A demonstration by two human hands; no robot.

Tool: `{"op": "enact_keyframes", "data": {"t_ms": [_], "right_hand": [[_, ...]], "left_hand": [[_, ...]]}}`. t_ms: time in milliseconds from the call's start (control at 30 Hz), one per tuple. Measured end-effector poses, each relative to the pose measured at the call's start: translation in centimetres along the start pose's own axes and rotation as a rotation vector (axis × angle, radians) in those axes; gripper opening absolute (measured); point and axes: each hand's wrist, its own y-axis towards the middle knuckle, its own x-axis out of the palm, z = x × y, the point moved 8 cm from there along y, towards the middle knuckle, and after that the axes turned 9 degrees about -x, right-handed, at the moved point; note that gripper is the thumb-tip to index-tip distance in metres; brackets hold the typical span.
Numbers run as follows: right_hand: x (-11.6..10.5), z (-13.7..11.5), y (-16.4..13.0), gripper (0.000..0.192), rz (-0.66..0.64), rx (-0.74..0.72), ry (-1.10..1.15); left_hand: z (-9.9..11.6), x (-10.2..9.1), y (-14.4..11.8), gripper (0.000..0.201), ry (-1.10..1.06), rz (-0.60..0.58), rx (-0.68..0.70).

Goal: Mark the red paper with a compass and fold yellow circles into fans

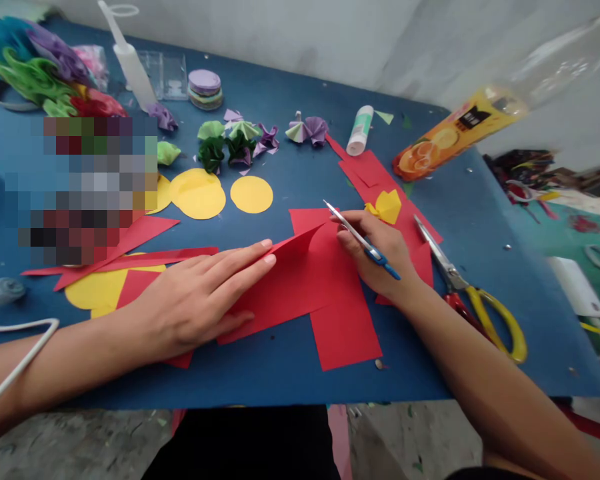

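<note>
My left hand [195, 293] lies with its fingers stretched out on a folded sheet of red paper [285, 280], its fingertips along the raised fold. In my right hand [380, 247] is a slim pen-like tool [353, 231] with a pale shaft, a pointed tip and a blue end; its exact kind is unclear. The tool slants across the hand, tip toward the far left. My right fingertips are by the far right corner of the folded sheet. Another red paper piece [347, 340] lies partly under it. Scissors [453, 277] with yellow and red handles rest right of my right hand.
Yellow paper circles [251, 195] and several folded green and purple paper pieces [240, 143] lie beyond my hands. A glue stick [361, 130], an orange drink bottle [460, 133] and a white squeeze bottle [133, 73] stand farther back. A white cable [20, 363] crosses my left forearm.
</note>
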Motion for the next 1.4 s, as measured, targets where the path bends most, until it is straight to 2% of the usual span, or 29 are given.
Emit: {"op": "enact_keyframes", "data": {"t_ms": [200,367,500,700,800,900,1033,1133,1267,1333,1400], "right_hand": [[0.6,-0.4,-0.1,0.023,-0.022,-0.092,-0.085],[1.6,-0.7,0.0,0.025,-0.097,-0.177,-0.136],[1.6,-0.9,0.0,0.028,-0.098,-0.216,-0.171],[1.7,-1.0,-0.1,0.051,-0.129,-0.259,-0.221],[0.3,0.1,0.1,0.051,-0.059,-0.211,-0.267],[-1.9,1.9,0.3,0.04,0.042,-0.087,-0.282],[-3.9,2.6,0.6,0.024,0.11,0.031,-0.269],[-4.3,0.7,1.3,0.019,0.066,0.002,-0.263],[-6.0,-2.6,3.1,0.02,0.031,-0.072,-0.34],[-7.0,-2.7,3.9,0.021,-0.001,-0.054,-0.408],[-6.8,-1.6,4.3,0.021,-0.124,-0.036,-0.442]], "left_hand": [[0.1,0.0,-0.1,0.063,0.01,0.01,0.014],[0.2,-0.1,0.0,0.055,0.01,0.005,0.029],[0.5,-0.1,0.0,0.05,0.029,-0.003,0.052],[1.1,0.2,-0.5,0.041,0.034,-0.018,0.166],[1.6,0.8,-0.9,0.041,-0.012,-0.112,0.245],[2.3,1.0,-1.3,0.038,-0.074,-0.195,0.347],[3.2,0.8,-1.5,0.041,-0.133,-0.226,0.409],[3.5,1.0,-1.4,0.04,-0.179,-0.25,0.392],[2.9,1.6,-0.9,0.039,-0.27,-0.294,0.28],[2.4,2.0,-0.7,0.041,-0.282,-0.329,0.211],[2.1,2.3,-0.7,0.043,-0.272,-0.365,0.177]]}}
